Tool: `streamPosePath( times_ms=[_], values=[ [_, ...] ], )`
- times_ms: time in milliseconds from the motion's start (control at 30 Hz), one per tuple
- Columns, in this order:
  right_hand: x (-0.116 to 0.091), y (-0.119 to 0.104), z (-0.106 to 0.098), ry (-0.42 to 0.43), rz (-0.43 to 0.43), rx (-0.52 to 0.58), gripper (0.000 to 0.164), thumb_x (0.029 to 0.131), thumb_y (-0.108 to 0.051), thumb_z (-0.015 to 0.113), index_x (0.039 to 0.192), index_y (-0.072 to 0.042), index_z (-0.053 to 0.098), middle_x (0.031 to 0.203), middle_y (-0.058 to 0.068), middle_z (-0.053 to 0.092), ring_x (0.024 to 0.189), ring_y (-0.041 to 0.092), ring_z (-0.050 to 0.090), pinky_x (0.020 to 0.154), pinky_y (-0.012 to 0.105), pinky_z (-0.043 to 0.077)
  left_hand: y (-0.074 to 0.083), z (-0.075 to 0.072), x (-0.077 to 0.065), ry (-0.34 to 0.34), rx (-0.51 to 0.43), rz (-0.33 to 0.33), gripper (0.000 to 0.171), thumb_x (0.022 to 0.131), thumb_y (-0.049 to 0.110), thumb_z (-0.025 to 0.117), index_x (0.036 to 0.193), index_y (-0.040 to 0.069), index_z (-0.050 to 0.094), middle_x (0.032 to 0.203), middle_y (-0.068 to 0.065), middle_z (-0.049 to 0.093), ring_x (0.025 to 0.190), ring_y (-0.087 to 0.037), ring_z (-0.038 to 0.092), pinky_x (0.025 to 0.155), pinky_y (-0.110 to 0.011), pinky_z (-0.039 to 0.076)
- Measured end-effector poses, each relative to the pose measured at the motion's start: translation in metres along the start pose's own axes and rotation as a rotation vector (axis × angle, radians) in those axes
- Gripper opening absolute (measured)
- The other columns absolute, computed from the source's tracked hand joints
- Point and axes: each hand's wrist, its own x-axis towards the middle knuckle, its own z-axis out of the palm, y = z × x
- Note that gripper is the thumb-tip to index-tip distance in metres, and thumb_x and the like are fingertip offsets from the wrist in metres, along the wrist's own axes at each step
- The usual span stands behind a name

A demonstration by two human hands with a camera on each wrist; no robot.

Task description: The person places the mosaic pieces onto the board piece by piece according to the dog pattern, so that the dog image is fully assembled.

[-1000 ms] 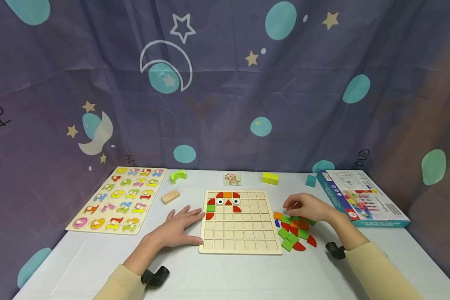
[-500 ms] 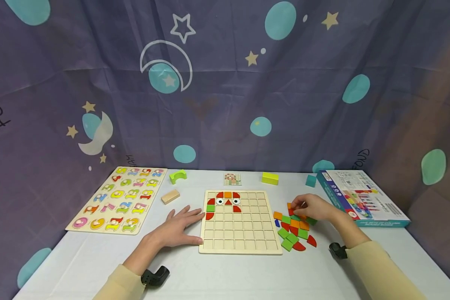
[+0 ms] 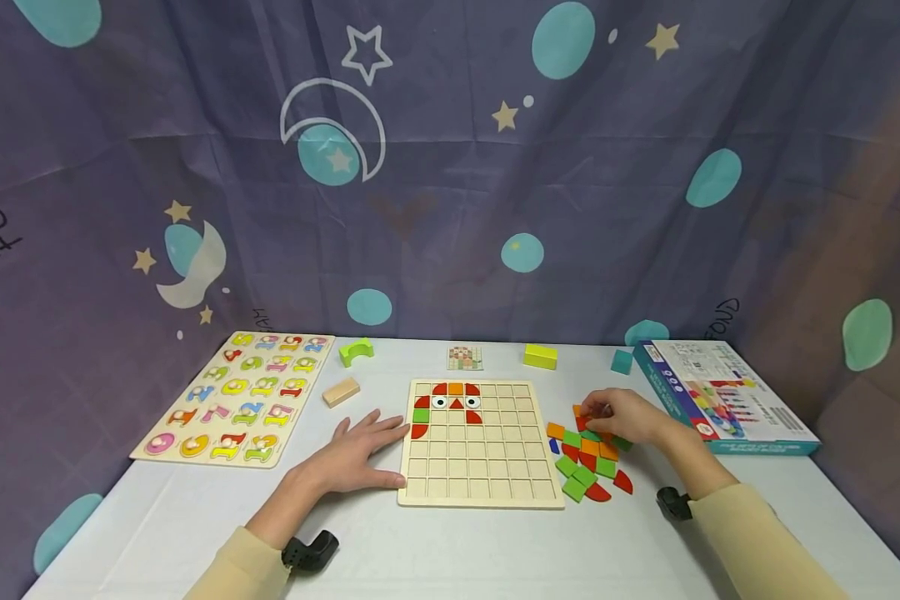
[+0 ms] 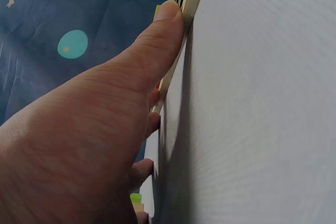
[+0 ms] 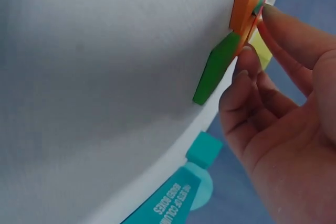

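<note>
White-covered bench (image 3: 450, 550); positions taken from the grid board (image 3: 482, 471).

Nearest: loose tiles (image 3: 589, 448), red, green and orange, some overlapping, heaped just right of the board. Left hand (image 3: 360, 460) at the board's left edge, fingers straight and spread apart, thumb touching the rim; probably steadying it. Right hand (image 3: 622, 415) over the far end of the heap, right of the board, fingers bent, tips at orange and red pieces (image 3: 581, 423); cannot tell whether one is pinched or merely touched. On the board's far left part: placed tiles (image 3: 421, 415), a partial pattern, most cells unfilled.

Step, judged: picking the next tile from the heap. Next move calls for freeing one piece without dragging its neighbours, then turning it to suit its cell.

Change against 1.0 s ago: right hand slightly farther from the board; the orange and red pieces now show beside its fingertips. Left hand and placed tiles unchanged.

Beyond the board's far edge: picture card (image 3: 465, 358), perhaps the reference. Off its far right corner: yellow block (image 3: 540, 357).
</note>
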Motion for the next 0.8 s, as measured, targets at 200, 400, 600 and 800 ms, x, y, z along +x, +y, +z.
streamPosePath(
  times_ms=[200,400,600,800],
  values=[
    [0.002,-0.006,0.004,0.007,-0.020,-0.022,0.016,0.092,-0.012,0.075,0.108,-0.010,0.070,0.089,0.001,0.060,0.085,0.020,0.054,0.077,0.035,0.052,0.000,-0.001,0.000,0.004,0.000,-0.004,0.087,0.082,0.066,0.071,0.152,0.019,0.050,0.158,-0.004,0.040,0.150,-0.039,0.019,0.112,-0.072,0.007],
    [0.005,-0.012,0.008,-0.011,0.004,-0.045,0.014,0.092,-0.011,0.075,0.103,-0.008,0.068,0.085,0.000,0.058,0.083,0.019,0.053,0.077,0.033,0.051,-0.001,0.000,0.000,0.005,0.007,0.002,0.087,0.083,0.067,0.070,0.152,0.020,0.049,0.159,-0.003,0.039,0.150,-0.039,0.020,0.112,-0.072,0.007],
    [0.004,-0.015,0.009,-0.008,0.022,-0.081,0.015,0.091,-0.010,0.076,0.101,-0.004,0.066,0.084,0.002,0.057,0.081,0.019,0.053,0.077,0.033,0.051,-0.001,0.000,0.001,0.006,0.008,0.001,0.087,0.083,0.066,0.071,0.152,0.019,0.049,0.158,-0.003,0.040,0.150,-0.039,0.020,0.111,-0.073,0.007],
    [0.004,-0.017,0.011,-0.006,0.017,-0.029,0.015,0.092,-0.006,0.074,0.100,-0.007,0.061,0.086,0.002,0.056,0.084,0.020,0.053,0.077,0.032,0.051,-0.001,0.000,0.000,0.005,0.010,0.001,0.087,0.082,0.067,0.071,0.152,0.019,0.049,0.158,-0.003,0.040,0.150,-0.039,0.020,0.111,-0.073,0.007]
  ],
)
